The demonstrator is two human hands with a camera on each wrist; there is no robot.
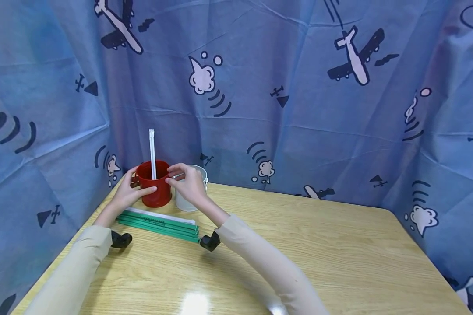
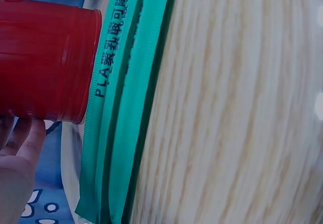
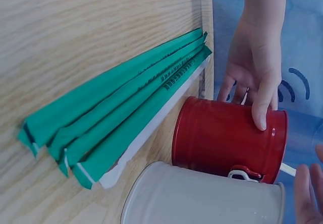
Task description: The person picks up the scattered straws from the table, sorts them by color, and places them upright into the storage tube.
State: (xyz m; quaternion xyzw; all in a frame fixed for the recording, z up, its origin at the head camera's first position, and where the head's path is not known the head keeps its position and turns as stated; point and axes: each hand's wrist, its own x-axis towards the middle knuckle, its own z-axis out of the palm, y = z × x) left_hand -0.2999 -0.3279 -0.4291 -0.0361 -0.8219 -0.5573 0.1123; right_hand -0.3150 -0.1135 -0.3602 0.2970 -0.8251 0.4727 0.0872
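Observation:
A small red metal bucket (image 1: 157,192) stands at the table's back left, with a white paper-wrapped straw (image 1: 152,153) upright in it. My left hand (image 1: 126,193) holds the bucket from its left side, the thumb across the front and the other fingers round the far side. At the bucket's right rim is my right hand (image 1: 189,181), thumb and forefinger apart. In the right wrist view, the right fingers (image 3: 309,191) show at the edge, near the rim and gripping nothing visible. A white bucket (image 3: 202,196) stands beside the red one, partly behind my right hand in the head view.
Several green-wrapped straws (image 1: 157,225) lie side by side in front of the buckets, with a white-wrapped straw (image 1: 161,215) along their far edge. The wooden table (image 1: 299,240) extends to the right. A blue curtain (image 1: 240,87) with airplane prints hangs behind and at both sides.

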